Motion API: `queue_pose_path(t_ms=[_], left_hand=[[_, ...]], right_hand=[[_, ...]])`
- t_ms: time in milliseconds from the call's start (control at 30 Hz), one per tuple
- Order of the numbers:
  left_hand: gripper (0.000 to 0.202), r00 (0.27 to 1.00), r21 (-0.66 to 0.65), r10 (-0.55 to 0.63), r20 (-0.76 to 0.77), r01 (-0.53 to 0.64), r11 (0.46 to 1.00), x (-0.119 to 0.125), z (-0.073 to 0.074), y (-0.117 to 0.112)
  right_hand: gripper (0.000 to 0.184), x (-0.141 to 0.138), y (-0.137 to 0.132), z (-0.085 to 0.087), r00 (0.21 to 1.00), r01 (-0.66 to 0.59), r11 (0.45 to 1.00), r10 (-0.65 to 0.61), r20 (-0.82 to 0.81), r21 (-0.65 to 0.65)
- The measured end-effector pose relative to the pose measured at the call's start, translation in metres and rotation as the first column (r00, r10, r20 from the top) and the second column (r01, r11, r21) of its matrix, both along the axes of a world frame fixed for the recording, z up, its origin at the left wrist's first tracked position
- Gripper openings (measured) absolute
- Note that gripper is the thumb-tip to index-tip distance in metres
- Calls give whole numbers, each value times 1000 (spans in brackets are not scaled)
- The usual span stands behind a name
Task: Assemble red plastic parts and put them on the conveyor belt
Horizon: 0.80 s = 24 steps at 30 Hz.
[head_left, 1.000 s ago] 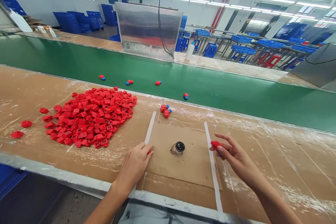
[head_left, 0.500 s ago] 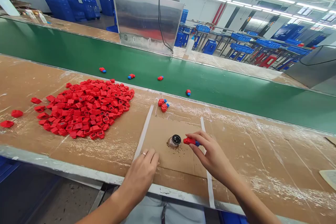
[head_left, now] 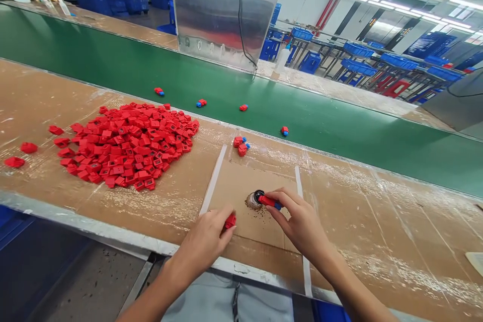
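Note:
My right hand [head_left: 298, 221] pinches a small red and blue part [head_left: 269, 202] and holds its red end against the dark top of a small round fixture [head_left: 255, 199] set in the cardboard mat [head_left: 245, 181]. My left hand [head_left: 207, 239] rests on the mat's near left corner, fingers closed on a small red piece [head_left: 230, 221]. A big heap of red plastic pieces [head_left: 128, 143] lies to the left on the bench.
Three assembled red and blue parts [head_left: 240, 145] sit at the mat's far edge. Several more ride the green conveyor belt [head_left: 339, 131] behind. A metal box [head_left: 222, 12] with a black cable stands beyond the belt. Blue crates and tables fill the background.
My right hand carried the red and blue part leftward from the right tape strip onto the round fixture. My left hand stayed at the mat corner, and its red piece shows again.

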<state>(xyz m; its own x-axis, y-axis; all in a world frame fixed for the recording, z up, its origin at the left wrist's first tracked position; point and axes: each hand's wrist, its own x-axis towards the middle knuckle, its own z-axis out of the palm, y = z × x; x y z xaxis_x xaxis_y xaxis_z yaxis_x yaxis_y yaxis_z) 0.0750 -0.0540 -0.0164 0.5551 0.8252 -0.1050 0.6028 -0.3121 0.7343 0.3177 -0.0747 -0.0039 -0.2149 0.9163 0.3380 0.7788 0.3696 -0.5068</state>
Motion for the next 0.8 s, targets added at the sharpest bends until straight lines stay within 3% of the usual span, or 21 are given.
queue_pose_path(t_ms=[167, 400, 633, 800], left_hand=[[5, 963, -207, 99, 252, -47, 977, 9, -4, 6], [19, 823, -467, 282, 493, -23, 884, 21, -19, 6], [22, 798, -501, 287, 530, 22, 865, 33, -29, -4], [22, 772, -513, 270, 576, 84, 854, 36, -30, -4]], right_hand=[[11, -2, 1, 0, 1000, 2, 1000, -2, 17, -3], [13, -6, 3, 0, 1000, 16, 1000, -16, 17, 1], [14, -5, -2, 12, 995, 78, 997, -78, -56, 14], [17, -6, -17, 17, 970, 117, 993, -119, -210, -21]])
